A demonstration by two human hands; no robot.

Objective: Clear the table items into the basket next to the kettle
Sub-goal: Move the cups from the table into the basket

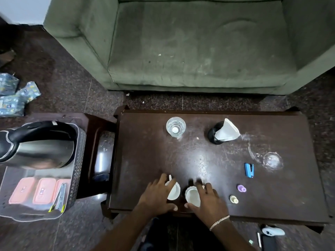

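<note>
Two white cups stand side by side at the near edge of the dark wooden table (208, 178). My left hand (157, 194) wraps the left cup (174, 192), which has a white spoon in it. My right hand (208, 200) wraps the right cup (192, 195). Farther back stand a clear glass (175, 126) and a black holder with a white napkin (223, 132). A blue stapler (249, 170), a purple cap (241, 188), a yellow cap (233, 199) and a clear glass lid (272, 160) lie to the right. The basket (78, 160) sits to the left beside the steel kettle (36, 144).
The basket holds pink-lidded boxes (32, 190) and a stapler-like tool, under a clear cover. A dark stool (101, 151) stands between basket and table. A green sofa (199, 44) is behind the table. Wrappers lie on the floor at far left.
</note>
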